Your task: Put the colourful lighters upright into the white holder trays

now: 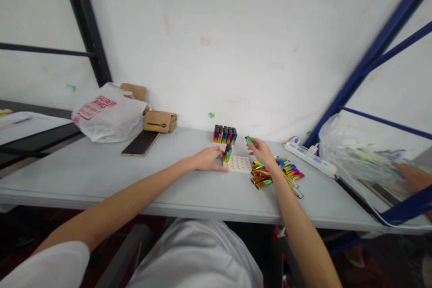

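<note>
We see a pale grey table [101,175] set against a white wall [236,31], with a blue rack frame [371,54] at its right end. Near the back edge our right hand [261,150] pinches a green lighter [249,140] above a white tray [240,164]. Our left hand [209,158] lies loose on the surface, touching the tray's left edge and gripping nothing. Loose lighters [273,173] are heaped just right of the tray, and a power strip [308,153] lies beyond them. A plastic bag [108,117] sits at the back left
</note>
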The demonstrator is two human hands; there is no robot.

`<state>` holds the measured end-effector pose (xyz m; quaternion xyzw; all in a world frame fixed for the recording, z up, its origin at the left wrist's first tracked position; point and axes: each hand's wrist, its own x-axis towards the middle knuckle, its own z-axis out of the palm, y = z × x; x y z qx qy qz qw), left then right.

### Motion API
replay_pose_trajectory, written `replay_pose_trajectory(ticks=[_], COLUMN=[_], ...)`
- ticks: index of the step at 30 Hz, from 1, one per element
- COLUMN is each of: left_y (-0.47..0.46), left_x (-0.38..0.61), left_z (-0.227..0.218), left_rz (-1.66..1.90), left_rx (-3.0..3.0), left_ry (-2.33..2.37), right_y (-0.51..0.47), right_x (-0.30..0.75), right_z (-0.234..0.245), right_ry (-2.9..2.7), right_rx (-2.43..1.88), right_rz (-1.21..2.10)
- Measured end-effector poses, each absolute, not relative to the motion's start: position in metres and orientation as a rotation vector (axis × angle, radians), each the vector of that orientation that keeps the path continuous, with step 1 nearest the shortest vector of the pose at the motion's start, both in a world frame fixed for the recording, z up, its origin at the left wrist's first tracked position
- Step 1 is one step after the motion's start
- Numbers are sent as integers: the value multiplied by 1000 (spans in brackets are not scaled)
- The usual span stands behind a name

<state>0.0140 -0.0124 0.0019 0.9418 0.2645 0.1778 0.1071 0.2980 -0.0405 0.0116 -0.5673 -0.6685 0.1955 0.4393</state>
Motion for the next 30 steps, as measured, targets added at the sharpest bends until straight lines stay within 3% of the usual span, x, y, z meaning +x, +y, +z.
replay_pose_trajectory(ticks=[5, 22, 30], left_y=[-12, -14, -12], left_x=[14, 14, 14], left_z=[0, 2, 1], left_rz=[535, 526, 528], left_rx=[2758, 2737, 2738], left_ry=[742, 746, 741], right_y=[-58, -68, -66], right_x=[280, 260, 258], right_z=[17, 39, 36], right_ry=[-1677, -1525, -1561], right_rx=[-1245, -1510, -1489], right_rz=[673, 227, 270])
